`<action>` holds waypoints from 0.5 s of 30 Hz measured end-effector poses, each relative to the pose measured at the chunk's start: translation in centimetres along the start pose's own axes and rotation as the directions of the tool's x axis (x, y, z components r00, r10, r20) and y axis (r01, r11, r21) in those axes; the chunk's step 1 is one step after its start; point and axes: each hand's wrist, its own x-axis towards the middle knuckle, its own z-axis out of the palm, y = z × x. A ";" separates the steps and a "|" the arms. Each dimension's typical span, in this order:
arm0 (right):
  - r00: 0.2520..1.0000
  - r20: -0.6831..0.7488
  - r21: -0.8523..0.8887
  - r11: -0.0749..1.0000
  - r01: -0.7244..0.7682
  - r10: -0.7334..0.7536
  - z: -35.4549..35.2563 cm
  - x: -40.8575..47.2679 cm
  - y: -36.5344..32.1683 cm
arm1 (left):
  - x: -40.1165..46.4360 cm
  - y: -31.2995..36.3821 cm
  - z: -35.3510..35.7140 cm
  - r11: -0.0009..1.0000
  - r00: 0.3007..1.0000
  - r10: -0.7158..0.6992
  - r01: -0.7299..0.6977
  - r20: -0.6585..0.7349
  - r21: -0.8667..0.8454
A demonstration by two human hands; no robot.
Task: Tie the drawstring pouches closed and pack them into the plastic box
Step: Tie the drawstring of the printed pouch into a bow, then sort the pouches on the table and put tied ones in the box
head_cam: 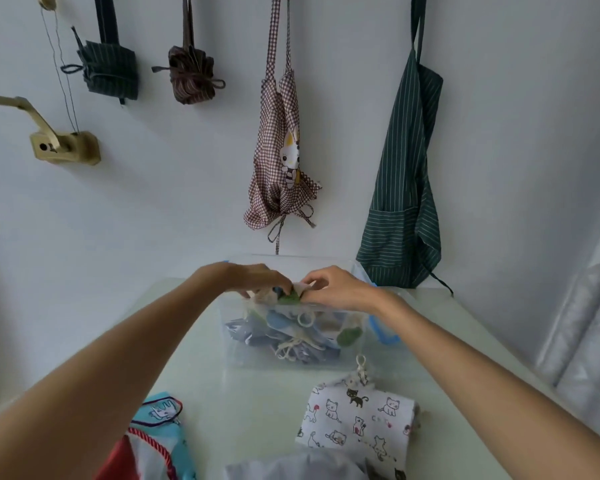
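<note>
Both hands over clear plastic box (329, 358) at worktop (201, 375) far edge, w/ tied pouches inside. Left hand (253, 278) & right hand (333, 287) pinching small pale pouch w/ green patch (288, 296) at box rim, fingers curled. White cat-print fabric pouch (357, 420) near front edge, right; turquoise pouch w/ red trim (160, 424) front left.

One clear plastic box (329, 355) with blue side latches; two loose fabric pouches on the pale table, one white cat-print (357, 420), one turquoise with red trim (160, 427); four cloth items hanging on the wall; two hands; pouches inside the box too jumbled to count.
</note>
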 end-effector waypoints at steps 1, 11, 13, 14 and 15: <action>0.997 -0.072 -0.001 1.000 0.011 -0.011 -0.1 0.1 0.2 | 0.5 -0.4 -0.1 0.999 0.995 0.044 -0.041 -0.094 0.035; 0.988 -0.020 -0.284 0.947 -0.150 0.151 -1.2 1.0 2.0 | 3.1 0.8 2.2 0.977 0.998 0.006 -0.020 0.064 0.214; 0.993 -0.026 -0.213 0.970 -0.120 0.118 -1.8 0.6 1.6 | 3.5 0.4 2.3 0.974 0.998 -0.041 0.031 0.039 0.222; 0.993 -0.085 -0.198 0.976 -0.095 0.079 -2.1 0.1 1.3 | 3.5 0.4 2.3 0.973 0.999 -0.037 0.037 -0.007 0.230; 0.989 -0.144 -0.204 0.976 -0.071 0.042 -2.3 -0.5 0.9 | 3.3 0.4 2.3 0.964 0.997 -0.021 0.040 -0.074 0.264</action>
